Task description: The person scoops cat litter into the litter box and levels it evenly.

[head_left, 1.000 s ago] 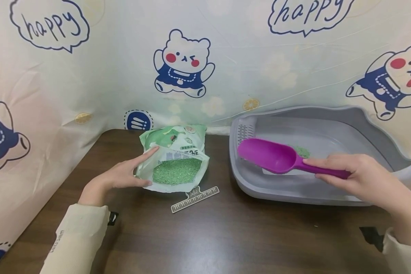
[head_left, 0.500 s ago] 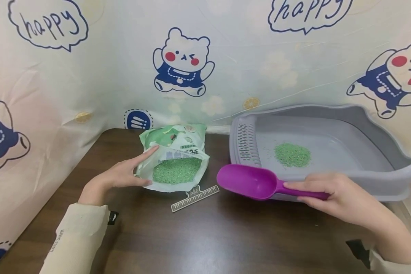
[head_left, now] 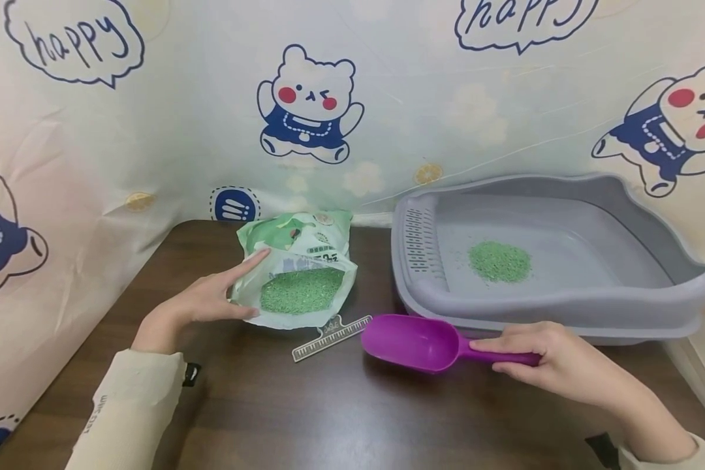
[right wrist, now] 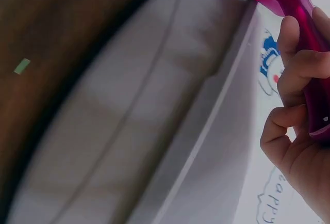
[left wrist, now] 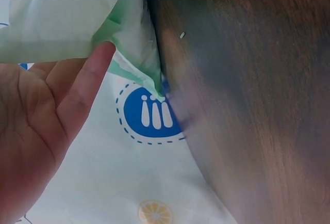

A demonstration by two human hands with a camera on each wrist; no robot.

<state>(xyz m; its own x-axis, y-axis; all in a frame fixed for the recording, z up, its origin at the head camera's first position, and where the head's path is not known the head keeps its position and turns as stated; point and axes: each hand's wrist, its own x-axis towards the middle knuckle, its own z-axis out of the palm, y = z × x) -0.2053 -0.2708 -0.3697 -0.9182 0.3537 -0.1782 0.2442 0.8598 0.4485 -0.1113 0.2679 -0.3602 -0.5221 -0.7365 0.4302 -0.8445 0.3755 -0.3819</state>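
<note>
My right hand (head_left: 540, 356) grips the handle of a purple litter scoop (head_left: 411, 343), its bowl bare inside and held over the table in front of the litter box. In the right wrist view the fingers curl round the scoop's handle (right wrist: 312, 43). My left hand (head_left: 202, 297) rests with spread, mostly straight fingers against the left side of a green and white cat litter bag (head_left: 294, 235). Green litter pellets (head_left: 299, 292) show through the bag's wide mouth. In the left wrist view several fingers lie partly hidden behind the bag's edge (left wrist: 62, 22).
A grey litter box (head_left: 570, 297) with a slotted left step stands at the right, a small heap of green pellets (head_left: 499, 261) on its floor. A flat bag clip (head_left: 331, 339) with a piano-key pattern lies before the bag on the brown table (head_left: 258, 405). Printed cloth hangs behind.
My right hand has brought the scoop from over the litter box down and left, to the table in front of it. The pellet heap is now uncovered. The left hand stays at the bag.
</note>
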